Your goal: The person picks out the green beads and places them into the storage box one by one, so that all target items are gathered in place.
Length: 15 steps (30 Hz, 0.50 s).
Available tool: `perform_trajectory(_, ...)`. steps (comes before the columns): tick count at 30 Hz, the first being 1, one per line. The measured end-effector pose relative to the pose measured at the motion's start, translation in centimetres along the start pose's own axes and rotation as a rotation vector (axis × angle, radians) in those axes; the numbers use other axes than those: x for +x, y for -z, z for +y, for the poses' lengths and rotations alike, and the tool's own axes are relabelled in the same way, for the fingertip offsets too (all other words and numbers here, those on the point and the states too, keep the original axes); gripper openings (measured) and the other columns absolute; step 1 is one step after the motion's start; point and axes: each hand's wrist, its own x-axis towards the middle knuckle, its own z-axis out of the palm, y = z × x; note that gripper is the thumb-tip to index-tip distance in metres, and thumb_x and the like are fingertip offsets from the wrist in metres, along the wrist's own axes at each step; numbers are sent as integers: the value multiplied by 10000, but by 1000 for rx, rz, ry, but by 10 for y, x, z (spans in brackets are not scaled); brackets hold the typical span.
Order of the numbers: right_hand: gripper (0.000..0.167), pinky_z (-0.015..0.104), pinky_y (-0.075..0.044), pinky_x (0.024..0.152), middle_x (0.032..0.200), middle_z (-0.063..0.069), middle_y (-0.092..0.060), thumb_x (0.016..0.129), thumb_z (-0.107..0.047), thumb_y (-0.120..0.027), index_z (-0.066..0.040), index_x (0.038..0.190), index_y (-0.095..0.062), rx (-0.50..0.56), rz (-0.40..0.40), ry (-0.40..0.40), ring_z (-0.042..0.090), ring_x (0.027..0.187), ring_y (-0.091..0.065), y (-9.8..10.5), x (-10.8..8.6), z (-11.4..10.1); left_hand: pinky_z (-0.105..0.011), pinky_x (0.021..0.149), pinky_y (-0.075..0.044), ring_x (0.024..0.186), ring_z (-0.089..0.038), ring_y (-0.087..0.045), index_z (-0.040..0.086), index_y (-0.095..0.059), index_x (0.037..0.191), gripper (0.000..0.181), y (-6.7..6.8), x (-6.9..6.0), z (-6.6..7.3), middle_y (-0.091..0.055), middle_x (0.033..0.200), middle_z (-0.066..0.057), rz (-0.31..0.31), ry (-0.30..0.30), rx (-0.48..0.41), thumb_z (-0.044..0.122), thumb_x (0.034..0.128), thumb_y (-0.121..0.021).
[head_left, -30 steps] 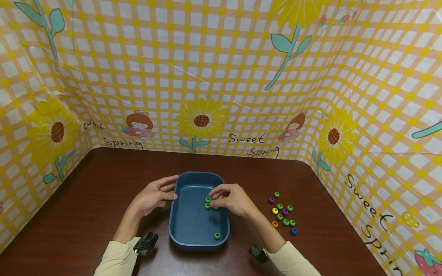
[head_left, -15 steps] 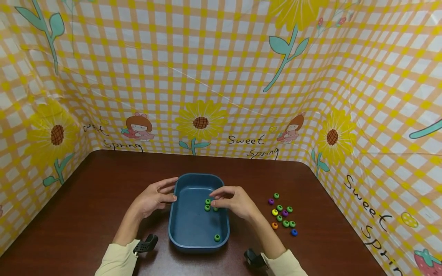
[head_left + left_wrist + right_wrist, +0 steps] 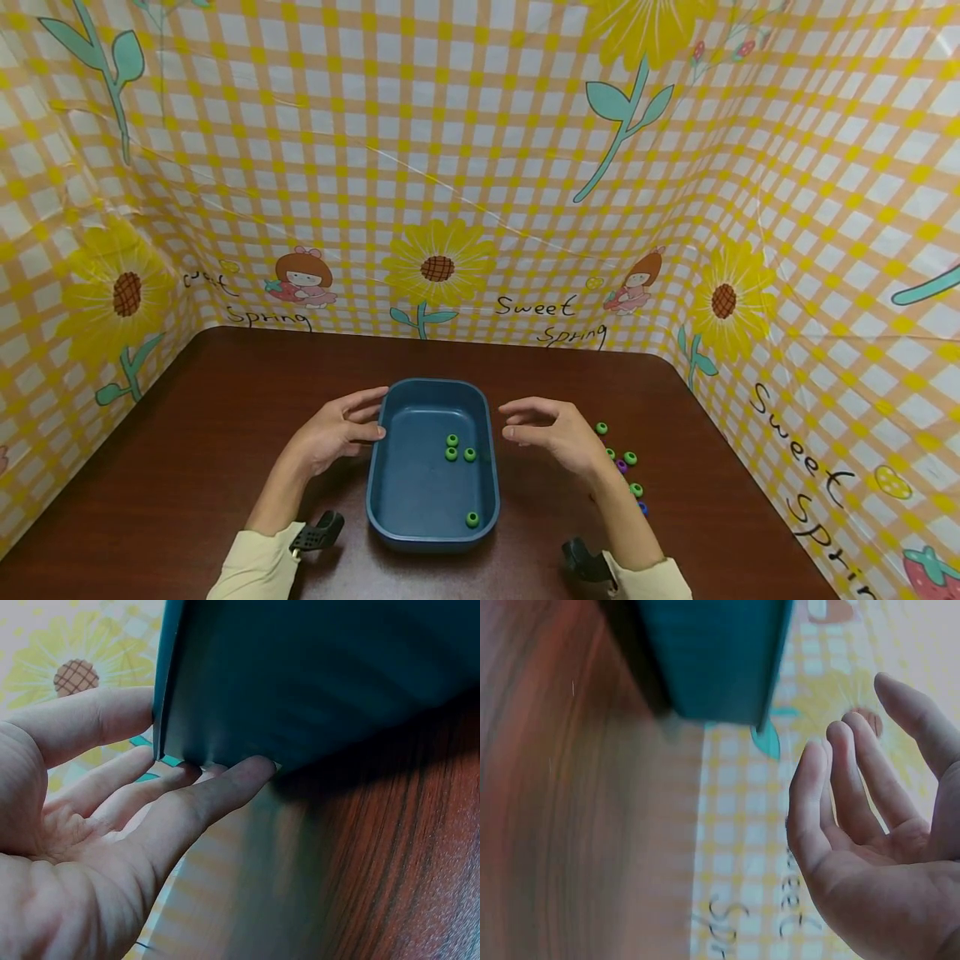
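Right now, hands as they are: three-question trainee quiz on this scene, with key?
1. Count: how many beads lie in the bin?
2. True or false: the beads in the bin are all green.
3. Which hand touches the bin?

Key:
1. Four.
2. True.
3. The left hand; the right hand is empty and apart from the bin.
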Motion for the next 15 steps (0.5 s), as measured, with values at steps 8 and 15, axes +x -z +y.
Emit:
perform_trajectory(8, 427, 348, -578, 788, 1140, 169, -702, 872, -268, -806, -110, 1256, -708, -43, 57, -52, 237, 910, -712, 42, -15, 6, -478, 896, -577, 1251, -449, -606, 46, -330, 1580, 685, 2, 0, -1, -390, 1564, -292, -4, -3, 6, -9, 965, -626)
perform_trajectory(15, 427, 391, -550, 656, 1222, 177, -694, 901, -287, -776, -123, 1285, -689, -144, 64, -54, 217, 868, -709, 76, -29, 15, -475, 895, -577, 1238, -439, -618, 47, -326, 1582, 688, 1, 0, -1, -391, 1565, -290, -7, 0, -3, -5, 965, -627)
